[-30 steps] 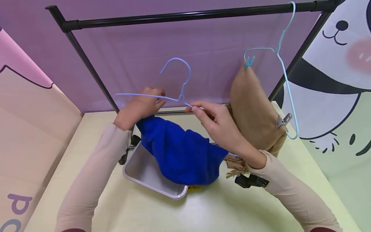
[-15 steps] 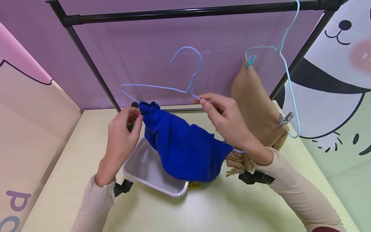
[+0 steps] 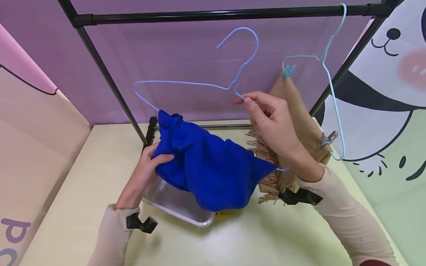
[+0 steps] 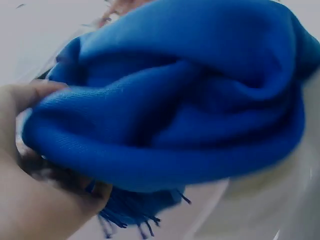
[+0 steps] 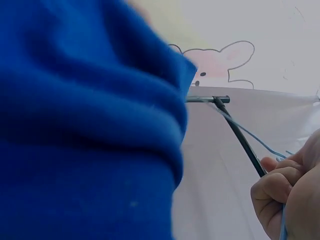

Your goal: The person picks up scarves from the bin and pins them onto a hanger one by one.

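A periwinkle wire hanger (image 3: 196, 83) is held up in the head view, its hook below the rack bar. My right hand (image 3: 276, 122) pinches its wire just beside the neck. A blue scarf (image 3: 213, 166) drapes bunched over the hanger's lower bar, whose right end pokes out past the cloth. My left hand (image 3: 143, 170) grips the scarf's left side, thumb on top and the other fingers behind. The left wrist view shows the scarf's fringe (image 4: 140, 205) dangling below that hand. In the right wrist view the fingers (image 5: 275, 192) curl around the hanger wire.
A black rack bar (image 3: 213, 15) spans the top. On its right hangs a light-blue hanger (image 3: 334, 96) with a tan fringed scarf (image 3: 296, 103), clipped by a teal clip (image 3: 288, 72) and a grey clip (image 3: 327, 139). A grey tray (image 3: 179, 218) and a yellow object (image 3: 222, 214) lie beneath the blue scarf.
My right hand has raised the hanger and moved it right. My left hand came from behind the hanger to the scarf's upper left corner, then lower to grip its left side.
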Motion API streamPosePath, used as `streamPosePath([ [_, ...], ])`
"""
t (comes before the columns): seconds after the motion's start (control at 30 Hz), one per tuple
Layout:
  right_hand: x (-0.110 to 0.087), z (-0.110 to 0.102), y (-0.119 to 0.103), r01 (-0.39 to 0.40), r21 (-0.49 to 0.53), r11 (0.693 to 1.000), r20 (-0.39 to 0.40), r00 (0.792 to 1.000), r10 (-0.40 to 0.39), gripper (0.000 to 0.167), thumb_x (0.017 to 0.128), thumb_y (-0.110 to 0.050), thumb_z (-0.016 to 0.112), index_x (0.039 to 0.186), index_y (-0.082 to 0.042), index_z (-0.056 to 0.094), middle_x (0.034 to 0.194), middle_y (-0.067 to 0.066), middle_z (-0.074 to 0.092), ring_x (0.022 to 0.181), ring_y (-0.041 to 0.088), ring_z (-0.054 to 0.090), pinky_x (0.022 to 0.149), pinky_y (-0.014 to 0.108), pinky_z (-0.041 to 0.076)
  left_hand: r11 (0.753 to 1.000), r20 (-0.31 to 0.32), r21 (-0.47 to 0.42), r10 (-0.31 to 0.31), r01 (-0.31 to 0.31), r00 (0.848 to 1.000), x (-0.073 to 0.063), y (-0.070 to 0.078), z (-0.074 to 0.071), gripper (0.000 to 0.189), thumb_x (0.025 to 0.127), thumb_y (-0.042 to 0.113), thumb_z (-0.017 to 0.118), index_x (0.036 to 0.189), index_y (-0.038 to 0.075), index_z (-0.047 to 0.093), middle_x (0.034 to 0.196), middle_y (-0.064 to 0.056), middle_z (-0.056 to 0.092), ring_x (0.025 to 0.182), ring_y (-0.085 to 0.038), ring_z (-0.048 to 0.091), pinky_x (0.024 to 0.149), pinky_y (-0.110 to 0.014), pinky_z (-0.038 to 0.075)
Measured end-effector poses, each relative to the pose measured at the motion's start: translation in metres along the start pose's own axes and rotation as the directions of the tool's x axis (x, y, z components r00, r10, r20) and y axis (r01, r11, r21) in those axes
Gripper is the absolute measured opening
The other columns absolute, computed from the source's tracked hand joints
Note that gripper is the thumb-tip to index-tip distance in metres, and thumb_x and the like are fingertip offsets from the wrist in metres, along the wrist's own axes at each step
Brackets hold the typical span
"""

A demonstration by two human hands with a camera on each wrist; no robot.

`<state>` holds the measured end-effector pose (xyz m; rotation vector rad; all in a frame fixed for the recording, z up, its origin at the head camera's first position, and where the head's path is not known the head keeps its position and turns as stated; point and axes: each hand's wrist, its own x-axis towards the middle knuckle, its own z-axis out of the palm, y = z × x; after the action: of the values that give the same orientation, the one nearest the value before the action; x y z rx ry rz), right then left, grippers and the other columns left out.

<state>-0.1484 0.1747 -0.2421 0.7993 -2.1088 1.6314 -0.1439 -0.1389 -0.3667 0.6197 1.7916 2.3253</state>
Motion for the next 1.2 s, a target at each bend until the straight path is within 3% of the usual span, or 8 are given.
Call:
streamPosePath([
  [0.17, 0.0, -0.001, 0.002, -0.033, 0.08, 0.996, -0.031, 0.999, 0.035, 0.024, 0.103, -0.011, 0.052, 0.109, 0.005, 0.069, 0.05, 0.004, 0.035, 0.039, 0.014, 0.028, 0.037, 0.027, 0.021, 0.952, -0.026, -0.296, 0.078, -0.082, 0.997, -0.009, 0.008, -0.001, 0.034, 0.1, -0.003, 0.042, 0.12, 0.01, 0.065, 0.116, -0.005, 0.064, 0.102, -0.019, 0.062, 0.087, -0.032, 0.053],
  [0.37, 0.001, 0.006, 0.004, 0.006, 0.005, 1.0, -0.073, 0.997, -0.006, 0.024, 0.104, -0.012, 0.052, 0.107, 0.002, 0.071, 0.05, 0.004, 0.038, 0.042, 0.014, 0.031, 0.04, 0.027, 0.023, 0.919, -0.165, -0.347, 0.135, -0.186, 0.977, -0.02, 0.006, -0.001, 0.023, 0.106, 0.009, 0.04, 0.109, 0.008, 0.063, 0.104, -0.003, 0.06, 0.09, -0.015, 0.059, 0.078, -0.027, 0.052],
  [0.53, -0.002, 0.009, 0.005, 0.036, -0.03, 0.999, -0.056, 0.998, -0.037, 0.022, 0.103, -0.009, 0.052, 0.107, 0.0, 0.072, 0.052, 0.003, 0.039, 0.042, 0.013, 0.032, 0.04, 0.027, 0.023, 0.99, -0.16, -0.043, 0.126, -0.135, 0.979, -0.019, 0.012, -0.005, 0.026, 0.108, 0.021, 0.042, 0.105, 0.013, 0.067, 0.088, 0.002, 0.063, 0.076, -0.01, 0.059, 0.068, -0.022, 0.051],
  [0.7, -0.006, 0.011, 0.007, 0.072, -0.048, 0.996, -0.026, 0.997, -0.074, 0.022, 0.103, -0.007, 0.052, 0.109, -0.001, 0.072, 0.052, 0.002, 0.039, 0.042, 0.012, 0.031, 0.041, 0.028, 0.023, 0.973, -0.208, 0.202, 0.157, -0.115, 0.965, -0.016, 0.022, -0.002, 0.018, 0.104, 0.012, 0.052, 0.096, 0.004, 0.065, 0.075, 0.0, 0.06, 0.066, -0.01, 0.059, 0.06, -0.023, 0.052],
  [0.83, -0.007, 0.01, 0.011, 0.067, -0.072, 0.995, -0.031, 0.997, -0.069, 0.022, 0.103, -0.009, 0.052, 0.109, -0.003, 0.073, 0.052, 0.002, 0.04, 0.042, 0.012, 0.031, 0.041, 0.028, 0.022, 0.978, -0.21, -0.042, 0.192, -0.205, 0.959, -0.016, 0.027, 0.003, 0.019, 0.105, 0.009, 0.048, 0.1, 0.003, 0.065, 0.082, -0.003, 0.06, 0.071, -0.012, 0.058, 0.065, -0.023, 0.051],
  [1.0, -0.008, 0.009, 0.015, 0.046, -0.081, 0.996, -0.005, 0.999, -0.046, 0.022, 0.103, -0.009, 0.052, 0.11, -0.003, 0.072, 0.053, 0.001, 0.038, 0.043, 0.013, 0.031, 0.041, 0.028, 0.023, 0.904, -0.26, -0.324, 0.198, -0.278, 0.945, -0.013, 0.038, 0.004, 0.019, 0.105, 0.01, 0.047, 0.106, 0.0, 0.063, 0.091, -0.007, 0.059, 0.081, -0.017, 0.057, 0.072, -0.027, 0.048],
  [1.13, -0.011, 0.011, 0.013, 0.055, -0.085, 0.995, 0.033, 0.998, -0.052, 0.023, 0.103, -0.008, 0.052, 0.112, -0.003, 0.072, 0.055, 0.001, 0.038, 0.044, 0.014, 0.032, 0.042, 0.028, 0.024, 0.982, -0.399, -0.042, 0.155, -0.186, 0.904, -0.01, 0.041, 0.0, 0.015, 0.104, 0.014, 0.053, 0.104, 0.001, 0.061, 0.085, -0.002, 0.058, 0.078, -0.016, 0.055, 0.07, -0.024, 0.047],
  [1.2, -0.013, 0.013, 0.012, 0.061, -0.098, 0.993, 0.04, 0.998, -0.058, 0.023, 0.103, -0.008, 0.052, 0.112, -0.006, 0.073, 0.055, 0.001, 0.039, 0.044, 0.014, 0.032, 0.042, 0.028, 0.024, 0.964, -0.46, 0.259, 0.18, -0.062, 0.87, -0.01, 0.035, 0.001, 0.014, 0.102, 0.016, 0.056, 0.106, 0.003, 0.06, 0.086, 0.003, 0.057, 0.081, -0.012, 0.055, 0.071, -0.02, 0.047],
])
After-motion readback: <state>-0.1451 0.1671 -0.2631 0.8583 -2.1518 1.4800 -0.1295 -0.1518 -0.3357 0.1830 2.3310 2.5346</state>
